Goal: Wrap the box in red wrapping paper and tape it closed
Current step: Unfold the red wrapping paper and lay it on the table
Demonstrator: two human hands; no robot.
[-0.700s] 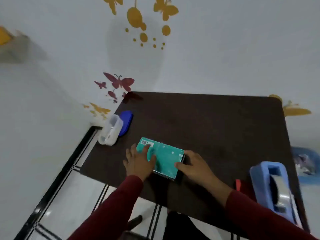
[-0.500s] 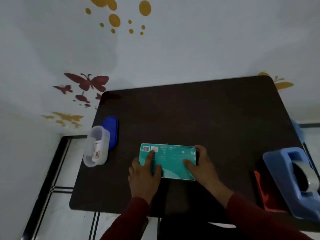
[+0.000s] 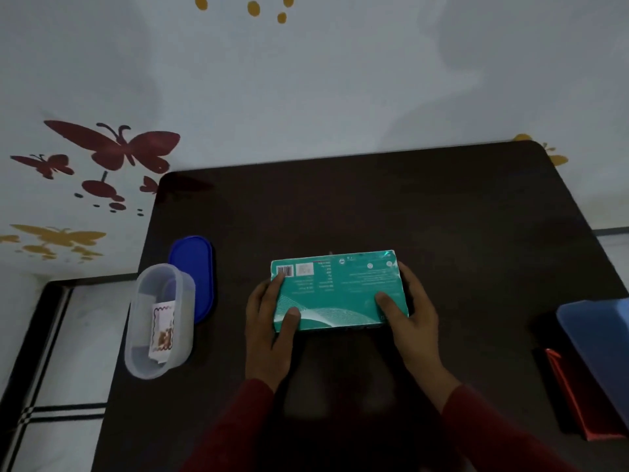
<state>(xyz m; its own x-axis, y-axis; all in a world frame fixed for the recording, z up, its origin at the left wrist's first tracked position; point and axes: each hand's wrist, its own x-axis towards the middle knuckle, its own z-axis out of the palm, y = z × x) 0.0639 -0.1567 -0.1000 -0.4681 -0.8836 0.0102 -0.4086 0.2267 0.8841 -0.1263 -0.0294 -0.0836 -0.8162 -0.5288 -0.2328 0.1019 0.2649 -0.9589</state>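
A teal box (image 3: 337, 287) with a barcode lies flat in the middle of the dark brown table (image 3: 374, 206). My left hand (image 3: 269, 321) grips its left end, thumb on top near the front corner and fingers along the side. My right hand (image 3: 408, 318) holds the right end the same way, thumb on the top face. Folded red wrapping paper (image 3: 575, 400) lies at the table's right edge, partly under the blue tape dispenser (image 3: 599, 338), which is cut off by the frame.
A clear plastic tub (image 3: 158, 321) with a small packet inside sits at the table's left edge, its blue lid (image 3: 194, 267) beside it. A white wall with butterfly stickers stands behind the table. Tiled floor shows to the left.
The view has swung down and closer over the table. Both hands have shifted from resting on top of the box to gripping its two ends; the box now lies squarer to me.
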